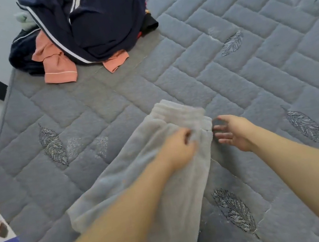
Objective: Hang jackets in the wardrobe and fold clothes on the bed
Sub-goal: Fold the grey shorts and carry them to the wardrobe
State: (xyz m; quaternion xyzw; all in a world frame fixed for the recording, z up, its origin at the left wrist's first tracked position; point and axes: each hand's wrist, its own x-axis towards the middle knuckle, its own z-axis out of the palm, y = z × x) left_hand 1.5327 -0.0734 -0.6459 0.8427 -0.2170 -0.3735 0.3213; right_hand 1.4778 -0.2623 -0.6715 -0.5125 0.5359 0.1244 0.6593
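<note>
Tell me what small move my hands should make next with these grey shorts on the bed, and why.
Probably bring the right hand onto the waistband beside it and take hold. The left hand already pinches the grey shorts near the waistband, while the right hand hovers open at their edge, holding nothing. With both hands on them, the shorts could be smoothed flat on the quilted bed for folding.

Both forearms are bare to the frame edge (no sleeves, watch or rings visible).
</note>
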